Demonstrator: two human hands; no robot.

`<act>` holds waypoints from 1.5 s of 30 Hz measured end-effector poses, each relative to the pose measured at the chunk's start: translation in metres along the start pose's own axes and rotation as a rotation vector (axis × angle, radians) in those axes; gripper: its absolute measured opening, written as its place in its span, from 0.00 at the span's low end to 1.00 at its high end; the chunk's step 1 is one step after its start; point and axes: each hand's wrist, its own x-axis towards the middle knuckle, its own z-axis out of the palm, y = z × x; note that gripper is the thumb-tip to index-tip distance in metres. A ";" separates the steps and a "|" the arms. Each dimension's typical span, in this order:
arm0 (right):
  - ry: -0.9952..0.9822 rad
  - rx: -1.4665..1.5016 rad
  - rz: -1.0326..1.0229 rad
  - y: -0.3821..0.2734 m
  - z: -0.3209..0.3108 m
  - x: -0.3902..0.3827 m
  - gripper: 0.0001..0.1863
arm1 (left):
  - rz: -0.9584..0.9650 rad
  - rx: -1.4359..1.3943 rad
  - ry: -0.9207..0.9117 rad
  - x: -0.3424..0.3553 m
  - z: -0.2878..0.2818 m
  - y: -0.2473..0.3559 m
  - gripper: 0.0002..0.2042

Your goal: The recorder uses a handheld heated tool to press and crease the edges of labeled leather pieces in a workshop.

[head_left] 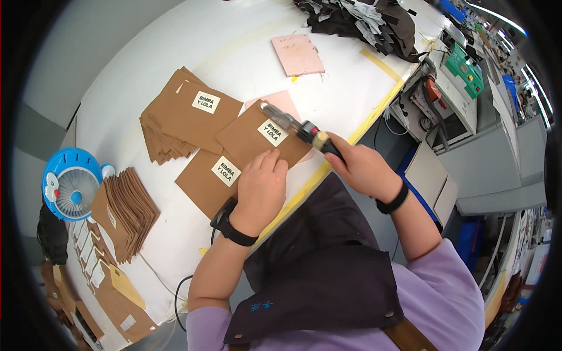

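Note:
My right hand grips a black-handled tool with a brass-coloured ring, a red button and a slim metal nozzle, its exact kind unclear. The nozzle's end is over the far edge of a brown flat piece with a white label; whether it touches, I cannot tell. My left hand lies on the near part of that piece, fingers stretched out and nothing held. Another labelled brown piece lies partly beneath it, beside my left wrist. A pink sheet shows from under the worked piece.
A spread pile of brown pieces lies left of centre. Farther left are an upright brown stack and a blue fan. A pink pad and dark fabric scraps sit at the back. Yellow tape edges the white table.

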 end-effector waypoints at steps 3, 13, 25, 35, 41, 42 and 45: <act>0.085 -0.001 -0.064 0.008 0.020 0.032 0.25 | -0.013 -0.025 -0.012 -0.001 0.003 0.001 0.07; -0.102 -0.008 0.038 0.013 0.000 -0.020 0.22 | -0.010 0.002 0.021 -0.008 0.003 -0.004 0.08; -0.030 -0.141 -0.001 0.004 0.032 0.060 0.24 | -0.013 -0.022 0.034 -0.007 0.003 -0.004 0.08; -0.029 -0.170 -0.021 0.000 0.017 0.059 0.26 | -0.002 -0.037 0.039 -0.007 0.003 -0.002 0.08; -0.087 -0.143 0.045 -0.004 0.021 0.054 0.24 | -0.007 -0.026 0.055 -0.008 0.005 -0.004 0.07; -0.069 -0.144 0.020 0.001 0.022 0.038 0.24 | -0.011 -0.025 0.061 -0.009 0.006 -0.005 0.07; -0.099 -0.126 0.085 0.007 0.007 -0.017 0.23 | -0.007 -0.037 0.056 -0.007 0.003 -0.004 0.07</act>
